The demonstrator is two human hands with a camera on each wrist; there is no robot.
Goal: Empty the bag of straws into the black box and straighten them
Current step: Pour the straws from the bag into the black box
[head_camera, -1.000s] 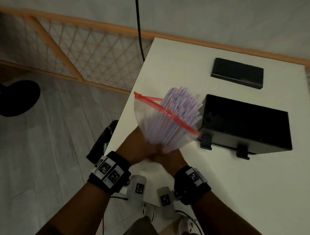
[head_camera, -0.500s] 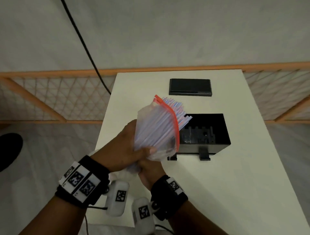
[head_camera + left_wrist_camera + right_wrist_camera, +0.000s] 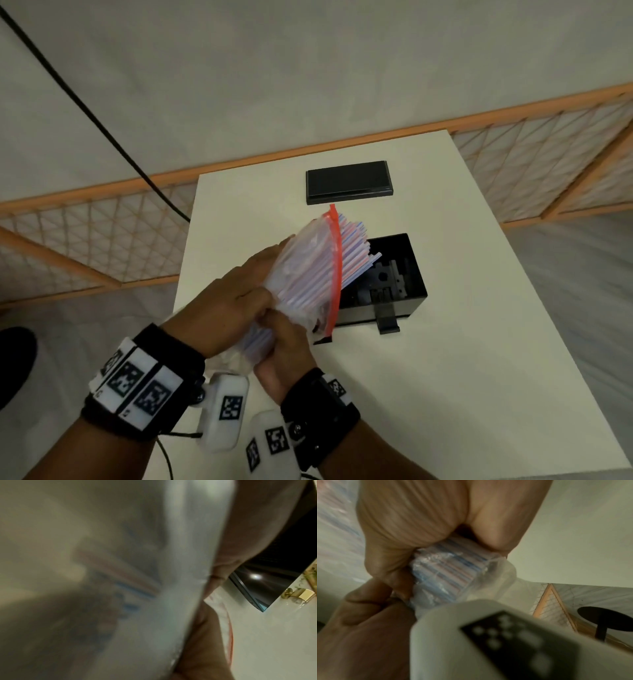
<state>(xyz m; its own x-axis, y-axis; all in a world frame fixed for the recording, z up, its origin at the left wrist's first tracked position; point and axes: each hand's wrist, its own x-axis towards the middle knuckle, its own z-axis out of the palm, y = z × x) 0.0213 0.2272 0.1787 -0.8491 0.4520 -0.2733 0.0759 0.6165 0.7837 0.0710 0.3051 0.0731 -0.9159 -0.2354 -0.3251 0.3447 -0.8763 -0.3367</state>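
Observation:
A clear plastic bag (image 3: pixel 301 267) with a red zip strip holds a bundle of red, blue and white straws (image 3: pixel 354 251). The bag tilts with its open mouth over the left end of the open black box (image 3: pixel 416 274), and the straw tips poke out above the box's inside. My left hand (image 3: pixel 236 294) wraps around the bag's middle from the left. Lower down, my right hand (image 3: pixel 284 342) grips the bag's bottom end with the straw bundle (image 3: pixel 447 572) in it. The left wrist view is filled by blurred bag plastic (image 3: pixel 180 574).
The box stands on a white table (image 3: pixel 445 377), with its flat black lid (image 3: pixel 347 181) lying behind it. A wooden lattice fence (image 3: pixel 85 233) runs along the table's far and left sides. A black cable (image 3: pixel 102 130) hangs down on the left.
The bag has swung from upright to leaning right, and its mouth has come over the box's left end. Both hands kept their hold. The head view shifted.

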